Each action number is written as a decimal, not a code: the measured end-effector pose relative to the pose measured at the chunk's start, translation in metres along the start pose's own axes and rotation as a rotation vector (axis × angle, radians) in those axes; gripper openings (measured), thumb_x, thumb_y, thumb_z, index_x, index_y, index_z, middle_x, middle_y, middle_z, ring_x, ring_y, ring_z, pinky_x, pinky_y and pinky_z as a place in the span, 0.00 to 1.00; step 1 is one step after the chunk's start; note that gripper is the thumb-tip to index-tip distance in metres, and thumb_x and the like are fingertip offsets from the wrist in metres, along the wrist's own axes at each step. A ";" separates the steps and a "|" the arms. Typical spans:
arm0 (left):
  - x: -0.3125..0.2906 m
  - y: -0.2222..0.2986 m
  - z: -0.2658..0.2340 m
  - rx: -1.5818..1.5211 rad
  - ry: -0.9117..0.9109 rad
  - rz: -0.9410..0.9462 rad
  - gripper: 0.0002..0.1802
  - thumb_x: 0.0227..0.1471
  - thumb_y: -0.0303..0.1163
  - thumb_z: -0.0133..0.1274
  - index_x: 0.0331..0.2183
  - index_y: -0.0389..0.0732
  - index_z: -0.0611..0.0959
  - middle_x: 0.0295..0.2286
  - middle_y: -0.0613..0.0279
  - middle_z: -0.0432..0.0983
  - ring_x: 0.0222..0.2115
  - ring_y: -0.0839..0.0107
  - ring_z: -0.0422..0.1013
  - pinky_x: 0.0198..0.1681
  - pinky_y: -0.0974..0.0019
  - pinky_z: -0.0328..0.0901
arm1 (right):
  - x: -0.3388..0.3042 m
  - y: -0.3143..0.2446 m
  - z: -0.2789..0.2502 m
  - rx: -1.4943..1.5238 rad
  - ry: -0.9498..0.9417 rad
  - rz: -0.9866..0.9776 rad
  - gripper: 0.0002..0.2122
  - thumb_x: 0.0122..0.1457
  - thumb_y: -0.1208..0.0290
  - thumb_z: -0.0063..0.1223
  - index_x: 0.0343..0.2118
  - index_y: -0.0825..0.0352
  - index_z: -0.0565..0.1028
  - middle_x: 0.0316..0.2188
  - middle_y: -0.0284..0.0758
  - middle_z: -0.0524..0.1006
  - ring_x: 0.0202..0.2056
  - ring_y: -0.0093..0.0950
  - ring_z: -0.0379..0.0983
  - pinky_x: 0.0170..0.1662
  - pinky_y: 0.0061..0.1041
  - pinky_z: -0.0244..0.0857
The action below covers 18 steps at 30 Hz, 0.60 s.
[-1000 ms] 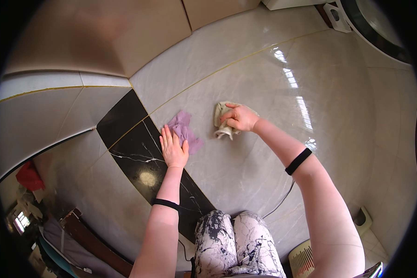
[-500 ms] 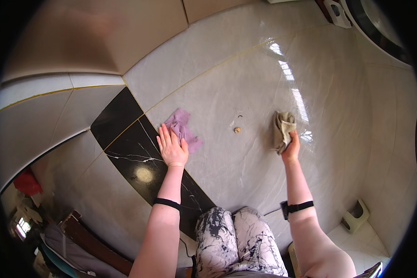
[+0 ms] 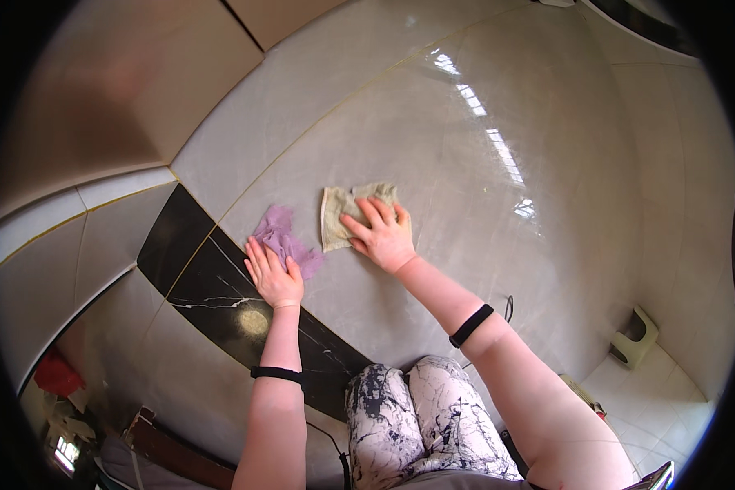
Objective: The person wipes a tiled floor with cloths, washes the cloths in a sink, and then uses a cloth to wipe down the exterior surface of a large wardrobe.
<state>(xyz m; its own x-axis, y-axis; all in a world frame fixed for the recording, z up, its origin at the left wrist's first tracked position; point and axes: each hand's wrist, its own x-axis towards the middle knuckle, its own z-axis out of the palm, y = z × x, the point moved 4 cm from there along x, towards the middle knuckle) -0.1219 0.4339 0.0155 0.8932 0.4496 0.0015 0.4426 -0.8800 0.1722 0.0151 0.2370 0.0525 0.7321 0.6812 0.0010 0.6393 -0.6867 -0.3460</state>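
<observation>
On the grey tiled floor [image 3: 465,286], a grey-beige cloth [image 3: 335,219] lies spread out. My right hand [image 3: 381,237] presses on it, palm down with fingers apart. To its left lies a crumpled thin purple cloth [image 3: 279,231], apart from the beige one. My left hand [image 3: 274,279] rests flat, its fingers stretched out, partly over the lower edge of the purple cloth and partly over the black marble strip [image 3: 196,237]. Whatever is under the beige cloth is hidden.
A beige cabinet front [image 3: 131,90] rises at the upper left. Far right, a pale green plastic stool [image 3: 634,339] stands near the wall. A dark round-edged appliance [image 3: 645,28] shows at the top right, and a brown wooden piece [image 3: 171,453] at the lower left.
My right hand has swept left with the beige cloth, which is now spread flatter. The small brown bit on the floor has gone from sight. The left hand stays by the purple cloth.
</observation>
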 end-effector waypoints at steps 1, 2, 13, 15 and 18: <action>0.001 0.000 0.000 0.003 0.008 0.002 0.32 0.54 0.43 0.42 0.55 0.30 0.65 0.61 0.44 0.49 0.63 0.48 0.46 0.64 0.47 0.42 | -0.009 0.002 0.008 -0.015 0.010 -0.030 0.18 0.51 0.60 0.53 0.47 0.47 0.72 0.51 0.30 0.68 0.51 0.30 0.63 0.51 0.45 0.55; 0.003 0.000 -0.001 0.001 0.017 0.006 0.32 0.53 0.43 0.42 0.54 0.31 0.65 0.61 0.44 0.49 0.62 0.47 0.47 0.63 0.47 0.43 | -0.019 0.002 0.014 -0.031 0.021 -0.059 0.16 0.51 0.62 0.52 0.45 0.48 0.72 0.48 0.28 0.70 0.48 0.29 0.65 0.48 0.43 0.57; -0.003 -0.001 -0.001 -0.001 0.075 0.020 0.30 0.54 0.43 0.42 0.53 0.33 0.66 0.61 0.45 0.51 0.62 0.47 0.49 0.62 0.45 0.46 | -0.052 0.116 -0.048 1.188 0.082 0.899 0.17 0.57 0.66 0.55 0.48 0.61 0.68 0.37 0.36 0.77 0.34 0.28 0.75 0.37 0.27 0.70; -0.004 -0.006 -0.001 0.008 0.075 0.013 0.30 0.54 0.43 0.42 0.53 0.32 0.67 0.61 0.45 0.51 0.62 0.47 0.49 0.62 0.45 0.46 | -0.075 0.176 -0.064 1.313 0.327 1.058 0.20 0.58 0.64 0.56 0.50 0.67 0.66 0.38 0.35 0.75 0.37 0.21 0.72 0.38 0.23 0.69; 0.001 0.002 -0.001 0.000 0.071 0.034 0.29 0.54 0.43 0.42 0.52 0.32 0.68 0.60 0.43 0.52 0.61 0.46 0.50 0.62 0.45 0.47 | -0.134 0.282 -0.084 0.383 0.385 0.898 0.21 0.57 0.64 0.57 0.51 0.67 0.69 0.50 0.41 0.69 0.47 0.32 0.67 0.50 0.29 0.63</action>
<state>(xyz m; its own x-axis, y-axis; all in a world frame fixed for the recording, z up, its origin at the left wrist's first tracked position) -0.1199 0.4329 0.0172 0.8997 0.4296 0.0775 0.4126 -0.8948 0.1706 0.1173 -0.0695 0.0333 0.9688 -0.2120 -0.1283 -0.2442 -0.7280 -0.6406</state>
